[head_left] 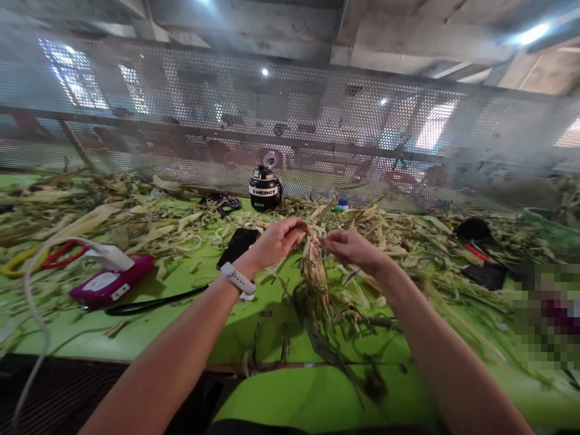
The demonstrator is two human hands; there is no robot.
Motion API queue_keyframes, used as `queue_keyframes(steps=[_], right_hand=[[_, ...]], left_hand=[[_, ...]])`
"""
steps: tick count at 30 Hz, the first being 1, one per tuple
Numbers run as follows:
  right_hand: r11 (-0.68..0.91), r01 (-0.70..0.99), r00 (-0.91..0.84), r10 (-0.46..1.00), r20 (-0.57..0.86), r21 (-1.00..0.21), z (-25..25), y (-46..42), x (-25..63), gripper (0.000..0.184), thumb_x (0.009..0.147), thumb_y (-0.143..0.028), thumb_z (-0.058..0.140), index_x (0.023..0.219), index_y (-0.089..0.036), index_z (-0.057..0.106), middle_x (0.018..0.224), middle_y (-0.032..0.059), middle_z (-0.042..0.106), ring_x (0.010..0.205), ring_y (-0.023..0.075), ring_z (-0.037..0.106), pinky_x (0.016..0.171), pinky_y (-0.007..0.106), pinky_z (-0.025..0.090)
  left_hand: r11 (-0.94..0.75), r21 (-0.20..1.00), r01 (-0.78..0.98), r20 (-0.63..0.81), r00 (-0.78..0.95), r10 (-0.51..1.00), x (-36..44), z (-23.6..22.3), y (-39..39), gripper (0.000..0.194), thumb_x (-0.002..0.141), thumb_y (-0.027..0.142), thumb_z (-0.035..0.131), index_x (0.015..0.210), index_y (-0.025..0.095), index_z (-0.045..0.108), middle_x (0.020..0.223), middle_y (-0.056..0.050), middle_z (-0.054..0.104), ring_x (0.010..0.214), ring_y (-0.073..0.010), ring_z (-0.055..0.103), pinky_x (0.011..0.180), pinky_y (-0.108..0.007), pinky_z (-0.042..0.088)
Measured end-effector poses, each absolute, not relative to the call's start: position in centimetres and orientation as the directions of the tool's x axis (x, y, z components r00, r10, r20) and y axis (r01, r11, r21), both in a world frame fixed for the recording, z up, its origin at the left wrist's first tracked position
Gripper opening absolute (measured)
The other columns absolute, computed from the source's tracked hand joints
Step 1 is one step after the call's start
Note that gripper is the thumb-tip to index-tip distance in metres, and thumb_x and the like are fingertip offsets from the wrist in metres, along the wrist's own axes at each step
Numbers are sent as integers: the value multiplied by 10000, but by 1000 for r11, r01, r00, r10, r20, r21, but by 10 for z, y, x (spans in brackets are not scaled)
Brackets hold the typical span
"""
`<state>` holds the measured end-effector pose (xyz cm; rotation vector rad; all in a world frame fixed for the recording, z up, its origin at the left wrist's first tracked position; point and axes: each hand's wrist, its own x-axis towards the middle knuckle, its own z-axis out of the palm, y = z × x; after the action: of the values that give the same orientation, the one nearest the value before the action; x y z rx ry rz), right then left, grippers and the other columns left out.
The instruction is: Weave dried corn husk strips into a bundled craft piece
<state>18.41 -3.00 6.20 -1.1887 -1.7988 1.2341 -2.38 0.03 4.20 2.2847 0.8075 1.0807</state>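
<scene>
Left hand (284, 240) and right hand (352, 246) at papery, stringy husks (316, 266).

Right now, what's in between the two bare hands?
In the head view, a bundle of dry, tan, stringy leaves is between the left hand and right hand, its top at their fingertips.

- Bare left hand (281, 240), fingers pinching the top of a dry, tan bundle of husk strips (316, 266)
- Bare right hand (353, 246), fingers bent at its right side
- Round black "ENERGY" jug (263, 192) upright on the glossy green bench (149, 329)
</scene>
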Motion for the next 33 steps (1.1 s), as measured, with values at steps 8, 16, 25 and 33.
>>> queue_keyframes(steps=[8, 16, 25, 33], right_hand=[[167, 101, -326, 937, 126, -981, 43, -46, 135, 396, 705, -417, 636, 558, -203, 337, 463, -102, 260, 399, 37, 211, 395, 196, 162], [161, -38, -254, 953, 165, -986, 39, -48, 126, 304, 727, -372, 568, 573, -204, 367, 458, -102, 264, 385, 36, 179, 383, 197, 145], [426, 592, -363, 899, 246, -684, 100, -53, 210, 333, 770, -348, 596, 548, -180, 413, 525, -67, 320, 482, 59, 285, 459, 222, 212], [244, 250, -269, 947, 175, -937, 61, -24, 201, 382, 726, -483, 646, 600, -181, 449, 502, -75, 398, 441, 51, 304, 436, 210, 229]], left_hand=[[-727, 257, 636, 543, 527, 653, -20, 20, 19, 196, 887, 140, 332, 857, 137, 525, 852, -85, 565, 776, -169, 535, 711, -282, 435], [-710, 107, 696, 432, 610, 664, -8, 17, 4, 223, 836, 60, 381, 920, 126, 577, 888, -100, 591, 768, -174, 578, 709, -288, 462], [-923, 272, 271, 417, 832, 367, 6, 25, -23, 255, 903, 161, 391, 1026, 134, 613, 938, -101, 628, 846, -171, 590, 776, -295, 462], [-471, 879, -78, 463, 382, 800, -1, 33, -10, 183, 851, 277, 511, 878, 132, 619, 632, 10, 545, 538, -73, 459, 531, -205, 393]])
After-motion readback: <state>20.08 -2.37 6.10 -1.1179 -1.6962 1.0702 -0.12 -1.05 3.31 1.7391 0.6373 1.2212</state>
